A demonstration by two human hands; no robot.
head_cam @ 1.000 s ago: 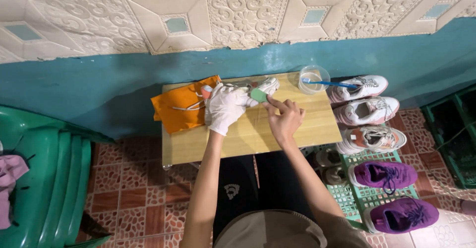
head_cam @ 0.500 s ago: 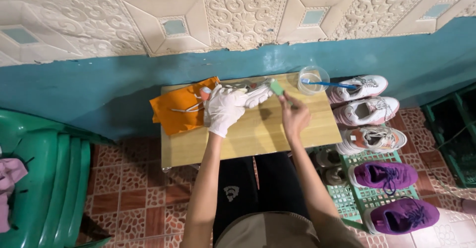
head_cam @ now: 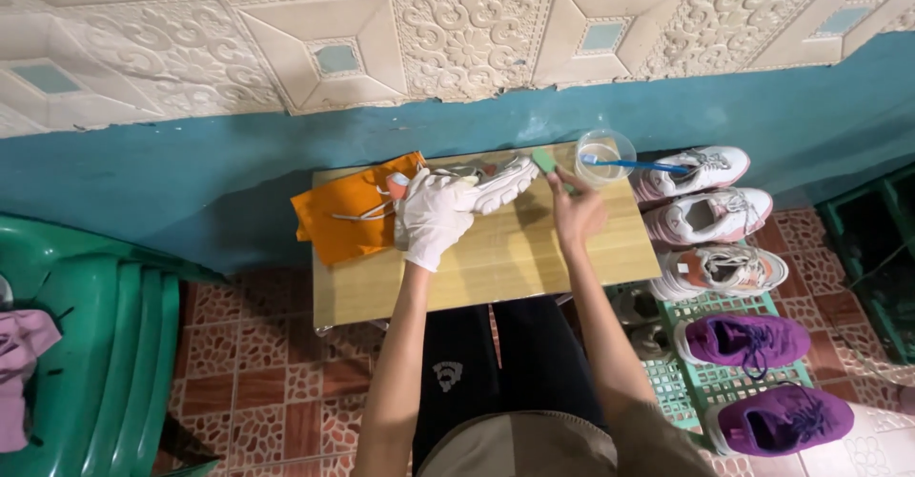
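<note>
So we've got our gloved left hand (head_cam: 434, 212) clamped round the white sneaker (head_cam: 477, 183), right hand (head_cam: 575, 212) pinching the green sponge (head_cam: 545, 161), with scrubbing seemingly barely started.

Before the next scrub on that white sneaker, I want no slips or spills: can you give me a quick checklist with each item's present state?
1. Left hand, gloved, pins the white sneaker on the wooden table: ok.
2. Right hand has a grip on the green sponge: ok.
3. Sponge touching the sneaker: cannot tell.
4. Clear cup upright, blue toothbrush resting in it: ok.
5. Orange cloth lies under the sneaker's laces: ok.
</note>
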